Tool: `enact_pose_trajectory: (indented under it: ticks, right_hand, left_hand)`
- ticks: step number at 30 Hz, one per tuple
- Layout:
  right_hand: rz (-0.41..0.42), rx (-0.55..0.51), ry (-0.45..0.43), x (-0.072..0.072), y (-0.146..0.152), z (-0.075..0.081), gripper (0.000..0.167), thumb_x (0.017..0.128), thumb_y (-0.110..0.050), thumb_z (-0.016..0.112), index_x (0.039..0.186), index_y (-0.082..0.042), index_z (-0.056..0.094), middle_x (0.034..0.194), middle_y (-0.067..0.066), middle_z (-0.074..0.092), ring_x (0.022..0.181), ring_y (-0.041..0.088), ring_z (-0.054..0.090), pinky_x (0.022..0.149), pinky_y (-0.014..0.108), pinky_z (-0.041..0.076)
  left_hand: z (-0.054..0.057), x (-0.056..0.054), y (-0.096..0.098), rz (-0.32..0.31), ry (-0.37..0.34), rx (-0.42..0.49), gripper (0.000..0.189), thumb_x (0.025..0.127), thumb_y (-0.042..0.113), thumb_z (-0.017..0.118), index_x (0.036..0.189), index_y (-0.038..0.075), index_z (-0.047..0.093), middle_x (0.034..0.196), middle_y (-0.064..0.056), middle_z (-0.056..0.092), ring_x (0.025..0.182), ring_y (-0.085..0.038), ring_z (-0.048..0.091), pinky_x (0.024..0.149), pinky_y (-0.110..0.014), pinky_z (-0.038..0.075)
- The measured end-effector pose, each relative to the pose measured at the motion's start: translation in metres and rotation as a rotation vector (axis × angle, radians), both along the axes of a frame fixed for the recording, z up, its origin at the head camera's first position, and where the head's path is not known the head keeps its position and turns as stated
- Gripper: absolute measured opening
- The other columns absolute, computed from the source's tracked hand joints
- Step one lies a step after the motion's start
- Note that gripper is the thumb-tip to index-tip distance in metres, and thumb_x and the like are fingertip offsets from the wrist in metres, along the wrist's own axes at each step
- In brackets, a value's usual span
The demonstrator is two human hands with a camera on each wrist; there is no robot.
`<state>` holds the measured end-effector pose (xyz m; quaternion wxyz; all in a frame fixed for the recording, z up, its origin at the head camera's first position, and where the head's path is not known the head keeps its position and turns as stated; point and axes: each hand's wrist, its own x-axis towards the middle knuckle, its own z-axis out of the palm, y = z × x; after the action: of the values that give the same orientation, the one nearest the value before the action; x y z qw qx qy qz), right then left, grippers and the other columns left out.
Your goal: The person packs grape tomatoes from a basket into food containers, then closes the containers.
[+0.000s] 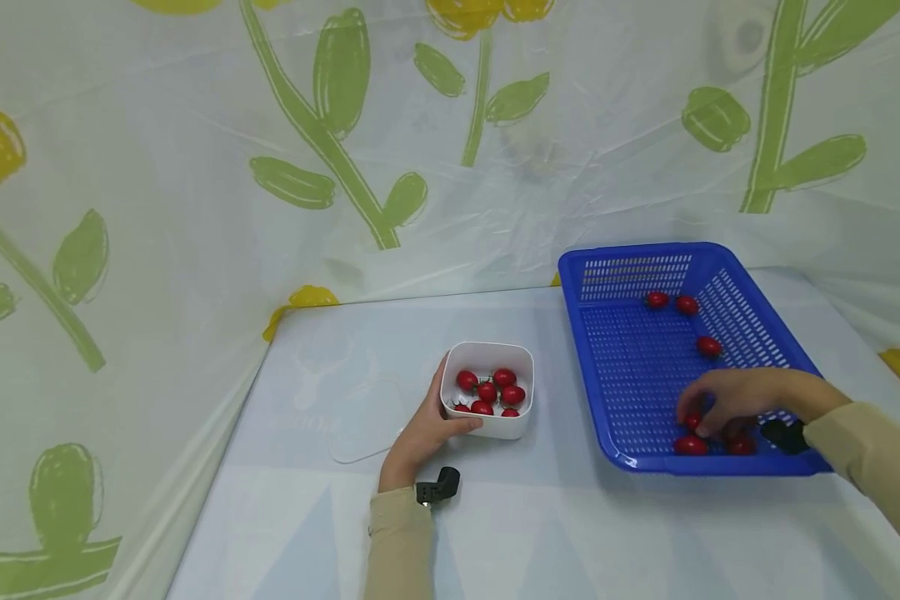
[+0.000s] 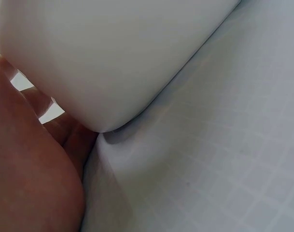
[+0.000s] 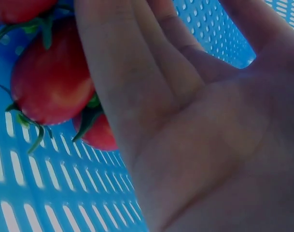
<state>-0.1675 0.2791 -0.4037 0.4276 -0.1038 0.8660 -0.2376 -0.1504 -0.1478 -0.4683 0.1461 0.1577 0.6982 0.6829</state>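
In the head view my left hand (image 1: 426, 429) grips a white square container (image 1: 506, 427) at its left front corner, thumb along the front wall. Several red cherry tomatoes (image 1: 487, 391) lie inside it. The left wrist view shows the container's smooth wall (image 2: 122, 53) with fingers curved behind it. My right hand (image 1: 738, 400) reaches into the near right part of a blue plastic basket (image 1: 585, 358). A cherry tomato (image 1: 693, 422) sits between its thumb and fingertips. More cherry tomatoes (image 3: 52, 72) with green stems lie beside the fingers in the right wrist view.
Three other cherry tomatoes (image 1: 708, 347) are spread toward the back and right of the basket. A pale sheet (image 1: 367, 425) lies on the white table left of the container. Behind the table hangs a flower-patterned curtain (image 1: 195, 167).
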Motion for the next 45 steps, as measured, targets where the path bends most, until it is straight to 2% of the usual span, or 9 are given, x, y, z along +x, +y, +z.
enact_pose_trajectory:
  ticks: [4, 6, 8, 12, 21, 24, 28, 34, 45]
  right_hand:
    - [-0.001, -0.041, -0.008, -0.004, 0.0, -0.001, 0.023, 0.08, -0.02, 0.066, 0.1, -0.009, 0.061, 0.092, 0.005, 0.056, 0.079, 0.02, 0.054, 0.069, 0.034, 0.049]
    - [0.003, -0.072, -0.004, -0.006, 0.0, 0.0, 0.021, 0.081, -0.019, 0.064, 0.1, -0.009, 0.062, 0.092, 0.005, 0.057, 0.08, 0.02, 0.054, 0.069, 0.033, 0.049]
    - [0.007, -0.092, 0.007, -0.008, -0.001, 0.002, 0.021, 0.082, -0.019, 0.064, 0.1, -0.008, 0.062, 0.092, 0.005, 0.058, 0.079, 0.02, 0.054, 0.068, 0.032, 0.049]
    - [0.029, -0.113, 0.081, -0.011, -0.004, 0.007, 0.024, 0.081, -0.022, 0.065, 0.101, -0.01, 0.063, 0.093, 0.004, 0.058, 0.078, 0.019, 0.053, 0.066, 0.03, 0.048]
    - [0.045, -0.169, 0.246, -0.014, -0.01, 0.02, 0.028, 0.084, -0.023, 0.061, 0.109, -0.009, 0.061, 0.092, 0.006, 0.058, 0.076, 0.019, 0.051, 0.061, 0.028, 0.043]
    - [0.061, -0.186, 0.335, -0.014, -0.012, 0.021, 0.031, 0.084, -0.022, 0.061, 0.111, -0.007, 0.06, 0.095, 0.005, 0.06, 0.08, 0.018, 0.052, 0.067, 0.029, 0.046]
    - [0.052, -0.159, 0.464, -0.012, -0.014, 0.022, 0.037, 0.083, -0.024, 0.063, 0.115, -0.006, 0.057, 0.105, 0.007, 0.059, 0.092, 0.023, 0.054, 0.079, 0.041, 0.046]
    - [0.01, -0.125, 0.589, -0.009, -0.024, 0.025, 0.041, 0.083, -0.034, 0.062, 0.114, -0.008, 0.059, 0.108, 0.009, 0.059, 0.104, 0.034, 0.05, 0.084, 0.054, 0.04]
    - [-0.089, -0.152, 0.618, -0.006, -0.048, 0.031, 0.045, 0.082, -0.049, 0.056, 0.114, -0.018, 0.058, 0.103, 0.002, 0.06, 0.094, 0.022, 0.052, 0.08, 0.048, 0.043]
  left_hand:
    - [-0.011, -0.004, -0.001, 0.002, 0.007, 0.002, 0.097, 0.072, 0.013, 0.074, 0.141, 0.038, 0.01, 0.141, 0.003, 0.024, 0.126, -0.02, 0.025, 0.094, -0.037, 0.037]
    - [-0.011, -0.004, -0.001, 0.001, 0.011, 0.002, 0.097, 0.072, 0.014, 0.075, 0.141, 0.039, 0.01, 0.141, 0.003, 0.024, 0.127, -0.02, 0.025, 0.094, -0.036, 0.037]
    - [-0.003, -0.001, 0.0, -0.008, 0.009, 0.002, 0.097, 0.073, 0.012, 0.073, 0.142, 0.035, 0.009, 0.142, -0.001, 0.022, 0.127, -0.024, 0.023, 0.095, -0.038, 0.035]
    - [0.006, 0.002, 0.001, -0.023, 0.01, 0.004, 0.098, 0.074, 0.009, 0.071, 0.143, 0.03, 0.006, 0.143, -0.007, 0.019, 0.128, -0.029, 0.02, 0.096, -0.043, 0.033]
    - [0.006, 0.003, 0.0, 0.004, 0.005, -0.01, 0.098, 0.073, 0.01, 0.073, 0.143, 0.03, 0.008, 0.142, -0.006, 0.022, 0.127, -0.028, 0.021, 0.096, -0.042, 0.033]
    - [0.007, 0.002, 0.0, 0.003, 0.005, -0.013, 0.098, 0.073, 0.01, 0.073, 0.143, 0.03, 0.008, 0.142, -0.005, 0.021, 0.128, -0.027, 0.021, 0.097, -0.042, 0.032]
    - [0.008, 0.001, -0.001, -0.016, 0.008, 0.0, 0.098, 0.074, 0.01, 0.072, 0.143, 0.031, 0.006, 0.143, -0.005, 0.02, 0.129, -0.028, 0.02, 0.097, -0.042, 0.032]
    - [0.008, 0.002, -0.002, -0.015, 0.01, -0.01, 0.098, 0.074, 0.01, 0.072, 0.143, 0.03, 0.006, 0.143, -0.007, 0.019, 0.128, -0.029, 0.02, 0.095, -0.038, 0.035]
    - [0.01, 0.003, 0.001, -0.002, -0.002, -0.008, 0.098, 0.073, 0.008, 0.072, 0.144, 0.027, 0.007, 0.142, -0.008, 0.021, 0.127, -0.029, 0.021, 0.096, -0.042, 0.034]
